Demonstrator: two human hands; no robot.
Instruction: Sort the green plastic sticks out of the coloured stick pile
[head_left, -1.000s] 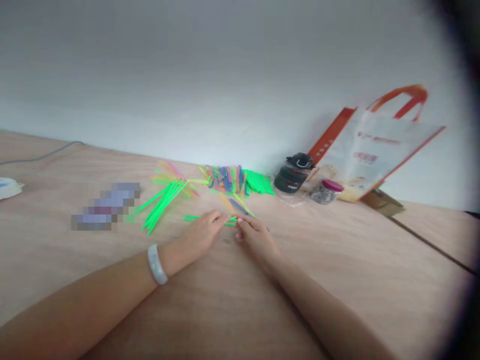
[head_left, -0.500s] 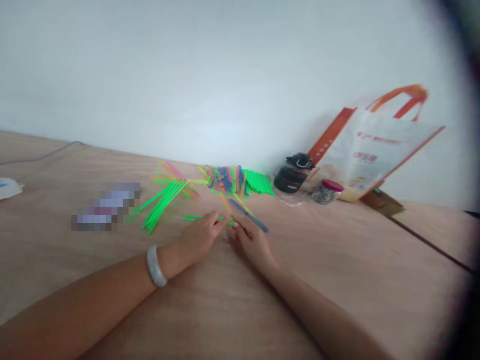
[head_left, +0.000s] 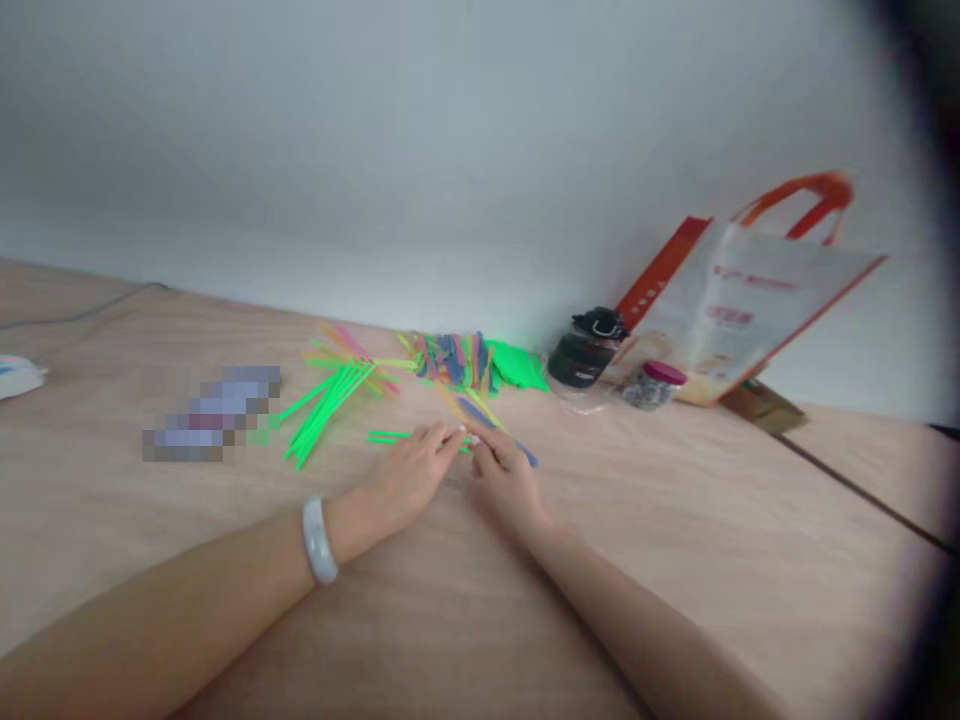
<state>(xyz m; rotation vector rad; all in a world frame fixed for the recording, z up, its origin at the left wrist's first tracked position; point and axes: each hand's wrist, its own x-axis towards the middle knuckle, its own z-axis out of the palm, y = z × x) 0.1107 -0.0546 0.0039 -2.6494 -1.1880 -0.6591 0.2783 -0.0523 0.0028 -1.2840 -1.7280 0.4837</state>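
Note:
My left hand, with a pale bangle on the wrist, is closed in a pinch over thin green sticks. Their left ends stick out beyond the fingers. My right hand is also closed, its fingertips meeting those of the left. A bit of green shows between the two hands; what exactly each pinch grips is hidden. Just behind the right hand lie a long flat blue strip and a thin yellow-orange strip. A fan of green sticks lies to the left on the wooden table.
Against the wall are a heap of multicoloured strips and a bright green bundle. On the right stand a black-banded bottle, a jar with a dark pink lid and a shopping bag. A blurred-out flat object lies left.
My left hand has shifted a little right, so its fingertips now reach those of my right hand. The right hand stays in nearly the same place.

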